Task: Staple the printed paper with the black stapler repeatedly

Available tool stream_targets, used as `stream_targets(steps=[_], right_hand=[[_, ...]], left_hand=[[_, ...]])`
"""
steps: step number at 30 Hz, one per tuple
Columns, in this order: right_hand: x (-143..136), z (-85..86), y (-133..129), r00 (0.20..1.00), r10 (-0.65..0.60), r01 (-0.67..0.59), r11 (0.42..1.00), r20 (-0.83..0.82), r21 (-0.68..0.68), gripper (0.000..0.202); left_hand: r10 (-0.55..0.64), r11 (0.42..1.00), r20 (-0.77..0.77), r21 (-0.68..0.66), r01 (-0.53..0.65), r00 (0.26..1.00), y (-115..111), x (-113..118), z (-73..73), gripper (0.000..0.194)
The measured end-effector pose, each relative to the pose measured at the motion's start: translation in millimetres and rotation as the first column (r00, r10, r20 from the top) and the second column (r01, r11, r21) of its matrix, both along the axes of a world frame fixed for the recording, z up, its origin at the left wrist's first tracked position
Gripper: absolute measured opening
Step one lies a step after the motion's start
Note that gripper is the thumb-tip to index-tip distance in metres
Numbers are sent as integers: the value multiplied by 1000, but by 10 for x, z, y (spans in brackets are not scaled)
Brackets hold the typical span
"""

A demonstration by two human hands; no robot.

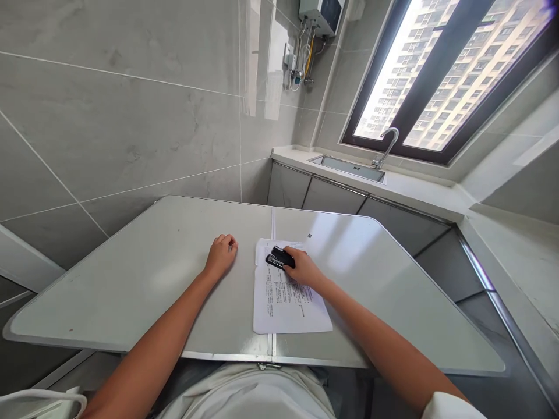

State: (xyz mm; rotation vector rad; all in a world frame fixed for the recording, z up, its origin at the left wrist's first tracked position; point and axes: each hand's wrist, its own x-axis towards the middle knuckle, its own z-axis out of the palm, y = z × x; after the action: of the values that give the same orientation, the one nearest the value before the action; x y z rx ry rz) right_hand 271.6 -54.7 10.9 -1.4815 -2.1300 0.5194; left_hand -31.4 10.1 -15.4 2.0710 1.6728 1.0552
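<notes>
A black stapler (279, 257) is held in my right hand (302, 266), its jaws apart and pointing left. It is over the upper part of the printed paper (286, 317); whether it touches the sheet I cannot tell. The paper lies across the table's centre seam, and there may be more than one sheet. My left hand (222, 254) rests on the table to the left of the paper, fingers curled in loosely, with nothing visible in them. Beyond the paper's top right corner lies a small dark piece (310, 235), too small to make out.
The pale folding table (131, 291) has a metal seam down its middle and a latch (267, 366) at the front edge. Behind it are a counter (419, 186) with a sink (347, 167) and tap (391, 142), under a window. A grey tiled wall (131, 116) stands at the left.
</notes>
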Motion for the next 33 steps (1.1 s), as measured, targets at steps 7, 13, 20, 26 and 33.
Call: stream_targets(steps=[7, 13, 20, 26, 33], right_hand=[[924, 25, -143, 1000, 4, -6, 995, -20, -102, 12], [1078, 54, -200, 999, -23, 18, 991, -32, -134, 11], [1050, 68, -216, 1000, -20, 21, 996, 5, -89, 10], [1040, 33, -220, 999, -41, 43, 996, 27, -78, 10], [1037, 27, -220, 999, -31, 32, 997, 20, -67, 9]], left_hand=[[49, 999, 276, -17, -46, 960, 4, 8, 59, 45], [50, 998, 320, -59, -33, 946, 41, -12, -18, 48], [101, 993, 292, -81, -81, 951, 56, -53, -45, 51], [80, 996, 294, -61, -65, 952, 45, -44, -26, 49], [86, 994, 316, -92, -60, 945, 10, -27, 20, 47]])
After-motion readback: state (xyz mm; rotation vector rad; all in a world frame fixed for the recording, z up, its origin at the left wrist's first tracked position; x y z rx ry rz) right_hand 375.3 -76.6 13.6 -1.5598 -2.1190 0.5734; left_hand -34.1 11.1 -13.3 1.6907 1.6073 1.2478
